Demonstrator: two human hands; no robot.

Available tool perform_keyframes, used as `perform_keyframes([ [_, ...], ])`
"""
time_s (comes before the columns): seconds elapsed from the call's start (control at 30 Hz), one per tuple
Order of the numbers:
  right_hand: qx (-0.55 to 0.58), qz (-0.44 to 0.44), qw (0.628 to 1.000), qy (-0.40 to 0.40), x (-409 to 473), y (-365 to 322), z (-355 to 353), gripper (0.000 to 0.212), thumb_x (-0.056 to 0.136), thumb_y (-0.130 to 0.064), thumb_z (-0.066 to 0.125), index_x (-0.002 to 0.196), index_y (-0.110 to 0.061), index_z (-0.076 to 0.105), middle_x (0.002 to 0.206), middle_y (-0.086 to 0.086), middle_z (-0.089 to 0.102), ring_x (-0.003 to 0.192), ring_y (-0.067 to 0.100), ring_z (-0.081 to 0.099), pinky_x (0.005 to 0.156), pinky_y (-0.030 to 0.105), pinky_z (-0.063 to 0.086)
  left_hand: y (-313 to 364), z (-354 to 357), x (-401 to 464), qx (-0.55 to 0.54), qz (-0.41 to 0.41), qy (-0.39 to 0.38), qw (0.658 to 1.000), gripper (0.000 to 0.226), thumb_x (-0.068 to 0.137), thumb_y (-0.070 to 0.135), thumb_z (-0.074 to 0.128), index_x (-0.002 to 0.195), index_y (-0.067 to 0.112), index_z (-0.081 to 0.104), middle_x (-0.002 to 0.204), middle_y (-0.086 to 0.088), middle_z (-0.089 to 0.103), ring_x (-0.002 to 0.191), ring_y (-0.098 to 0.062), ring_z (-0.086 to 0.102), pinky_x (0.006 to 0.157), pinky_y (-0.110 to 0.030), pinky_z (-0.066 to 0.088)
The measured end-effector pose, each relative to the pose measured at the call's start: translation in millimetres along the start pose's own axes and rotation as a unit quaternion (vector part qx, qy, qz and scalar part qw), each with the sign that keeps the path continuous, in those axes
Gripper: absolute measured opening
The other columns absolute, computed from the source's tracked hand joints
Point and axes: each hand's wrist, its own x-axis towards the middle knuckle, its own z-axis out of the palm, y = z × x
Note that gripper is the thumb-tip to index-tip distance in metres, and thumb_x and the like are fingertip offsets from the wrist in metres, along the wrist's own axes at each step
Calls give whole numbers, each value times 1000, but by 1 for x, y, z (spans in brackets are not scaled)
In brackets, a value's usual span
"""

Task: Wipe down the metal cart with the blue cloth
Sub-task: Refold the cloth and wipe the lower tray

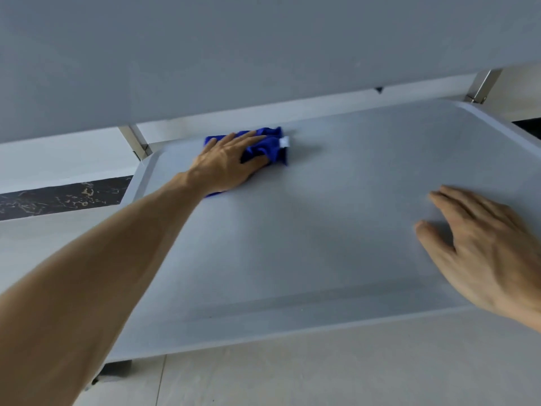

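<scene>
The metal cart's lower shelf point(322, 230) fills the middle of the view, a flat grey tray with a raised rim. My left hand point(228, 162) presses flat on a crumpled blue cloth point(269, 145) at the shelf's far left corner; a small white tag sticks out of the cloth's right side. My right hand point(483, 247) lies at the near right of the shelf, fingers spread, with nothing in it; I cannot tell whether it touches the surface.
The cart's upper shelf point(234, 54) overhangs the far half of the view. Shiny upright posts point(137, 142) stand at the far left and far right point(483, 83) corners. Pale floor tiles point(322, 376) lie in front, a dark marbled strip point(58, 197) at the left.
</scene>
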Motion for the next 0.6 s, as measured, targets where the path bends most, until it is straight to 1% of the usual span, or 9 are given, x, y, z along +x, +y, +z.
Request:
perform_keyframes([
  [0.13, 3, 5, 1000, -1, 0, -2, -2, 71, 84, -49, 35, 128, 2, 59, 134, 23, 59, 126, 38, 54, 105, 51, 39, -68, -15, -12, 29, -112, 0, 993, 54, 97, 58, 41, 147, 41, 37, 157, 6, 36, 143, -23, 32, 117, -45, 23],
  [0.2, 3, 5, 1000, 2, 0, -3, -3, 70, 85, -48, 35, 127, 2, 59, 134, 23, 60, 125, 38, 55, 104, 50, 40, -96, -23, -27, 40, -158, 4, 987, 54, 97, 58, 41, 147, 39, 37, 156, 3, 37, 141, -28, 34, 116, -47, 25],
  [0.27, 2, 6, 1000, 1, 0, -3, -4, 70, 85, -48, 35, 127, 2, 59, 134, 23, 59, 125, 38, 55, 105, 51, 40, -114, -29, -44, 9, -183, 13, 983, 51, 98, 56, 43, 146, 38, 39, 155, 4, 38, 138, -32, 37, 114, -45, 27],
  [0.37, -2, 6, 1000, -2, 0, -5, -4, 70, 84, -47, 34, 127, 2, 59, 134, 23, 59, 125, 39, 55, 105, 52, 40, -122, -35, -68, -60, -218, 28, 974, 50, 98, 47, 49, 145, 30, 44, 156, 4, 35, 138, -32, 38, 114, -41, 26],
  [0.43, -4, 9, 1000, -5, 1, -7, -4, 71, 84, -47, 33, 127, 3, 59, 134, 24, 59, 126, 40, 55, 105, 54, 39, -119, -36, -82, -80, -228, 37, 970, 50, 98, 43, 51, 145, 25, 45, 156, 1, 35, 138, -31, 39, 115, -40, 27],
  [0.5, -5, 13, 1000, -9, 1, -9, -5, 72, 83, -47, 32, 127, 3, 59, 135, 24, 58, 126, 40, 54, 105, 54, 39, -108, -36, -95, -74, -243, 42, 966, 51, 98, 45, 50, 144, 25, 45, 155, 1, 35, 136, -32, 41, 114, -45, 30],
  [0.6, -9, 20, 1000, -19, 1, -10, -8, 72, 83, -46, 31, 127, 3, 59, 137, 22, 57, 127, 39, 53, 105, 53, 38, -83, -34, -118, -30, -279, 44, 959, 53, 97, 53, 45, 144, 29, 41, 153, 4, 35, 130, -37, 46, 105, -50, 35],
])
